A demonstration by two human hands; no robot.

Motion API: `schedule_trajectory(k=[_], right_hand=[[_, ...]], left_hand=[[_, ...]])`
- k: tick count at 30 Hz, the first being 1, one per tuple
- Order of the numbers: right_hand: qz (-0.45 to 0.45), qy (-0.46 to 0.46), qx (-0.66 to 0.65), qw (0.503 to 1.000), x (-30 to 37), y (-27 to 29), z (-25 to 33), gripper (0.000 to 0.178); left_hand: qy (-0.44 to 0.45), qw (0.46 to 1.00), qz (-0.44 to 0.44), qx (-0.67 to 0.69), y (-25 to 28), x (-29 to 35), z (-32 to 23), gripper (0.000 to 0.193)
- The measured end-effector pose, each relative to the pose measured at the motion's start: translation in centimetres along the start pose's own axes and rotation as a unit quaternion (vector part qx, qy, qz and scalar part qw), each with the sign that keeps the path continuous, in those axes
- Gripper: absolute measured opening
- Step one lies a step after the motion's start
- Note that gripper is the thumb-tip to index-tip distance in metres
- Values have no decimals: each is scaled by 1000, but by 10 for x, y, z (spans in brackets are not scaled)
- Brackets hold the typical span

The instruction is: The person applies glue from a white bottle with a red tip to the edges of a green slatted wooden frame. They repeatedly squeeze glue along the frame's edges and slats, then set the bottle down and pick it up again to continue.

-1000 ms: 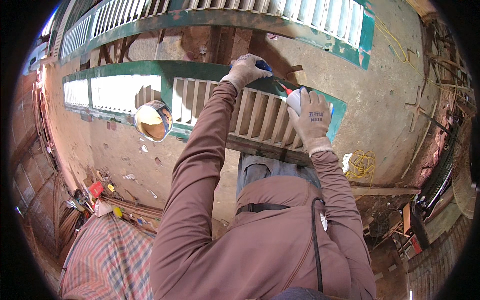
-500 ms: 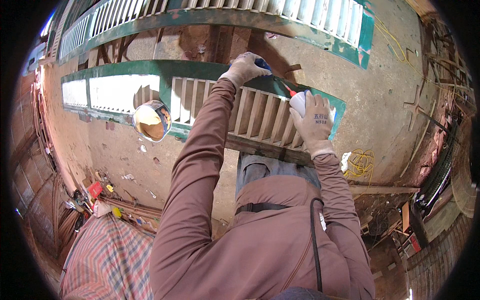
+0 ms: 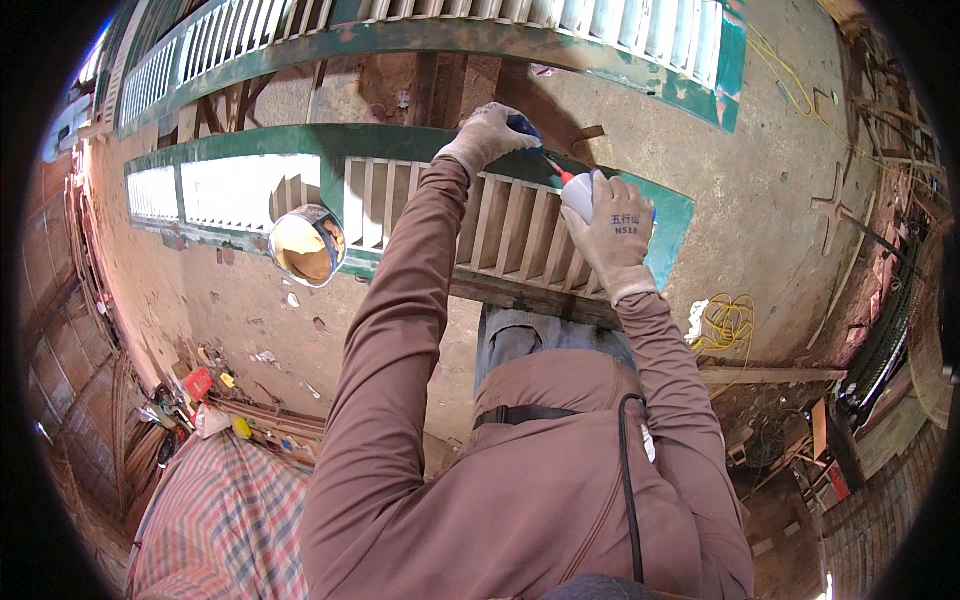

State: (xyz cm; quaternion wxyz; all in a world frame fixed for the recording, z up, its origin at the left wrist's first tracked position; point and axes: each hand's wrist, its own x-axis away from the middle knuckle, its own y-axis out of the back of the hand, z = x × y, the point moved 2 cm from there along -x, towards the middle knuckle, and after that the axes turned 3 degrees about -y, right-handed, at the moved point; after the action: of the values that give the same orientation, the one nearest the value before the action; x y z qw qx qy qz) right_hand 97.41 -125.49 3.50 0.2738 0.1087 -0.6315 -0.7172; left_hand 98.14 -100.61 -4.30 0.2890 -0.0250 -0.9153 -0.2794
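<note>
Grip closed at both hands: white bottle with a red nozzle [image 3: 577,199] in the right hand [image 3: 618,232], blue object [image 3: 525,128] in the left hand [image 3: 486,138]

Both hands wear pale gloves. Right fingers are clamped around the bottle, which is tilted, nozzle pointing left toward the far rail of a green-framed louvred panel [image 3: 385,139]. Left fingers are wrapped on the blue object at that same rail, just beside the nozzle tip.

Surroundings: a second green-framed louvred panel [image 3: 450,38] lies beyond the first. An open round tub with pale brown contents [image 3: 332,240] overlaps the near rail, left of the arms. Coiled yellow cord [image 3: 728,325] lies on the floor near the right end. Red-and-blue checked cloth [image 3: 225,510] occupies the lower left.

Obstructions: the brown left sleeve [image 3: 400,310] crosses the slats and covers part of them.

Limits of view: fingers hide much of the blue object, so its full shape cannot be told. Contact between nozzle and rail cannot be confirmed. Part of the bottle is behind the right hand. Glare bleaches the left-hand slats. The second panel is cut off above; clutter at both dark rims is indistinct.
</note>
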Motion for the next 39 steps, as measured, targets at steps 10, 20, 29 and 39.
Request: schedule_trajectory(k=[10,20,29,39], right_hand=[[5,-32,-48,998,11,-4,-17,66],[48,-89,-63,993,20,3,-25,74],[-15,-121,-235,964,19,-18,-44,72],[-11,-8,-491,871,-56,-29,-12,73]], left_hand=[[7,1000,6,9,0,0,2,38],[4,999,-34,-19,-1,1,0,38],[-10,1000,-13,-2,-2,-1,4,41],[-55,995,-66,-42,-11,-7,22,46]])
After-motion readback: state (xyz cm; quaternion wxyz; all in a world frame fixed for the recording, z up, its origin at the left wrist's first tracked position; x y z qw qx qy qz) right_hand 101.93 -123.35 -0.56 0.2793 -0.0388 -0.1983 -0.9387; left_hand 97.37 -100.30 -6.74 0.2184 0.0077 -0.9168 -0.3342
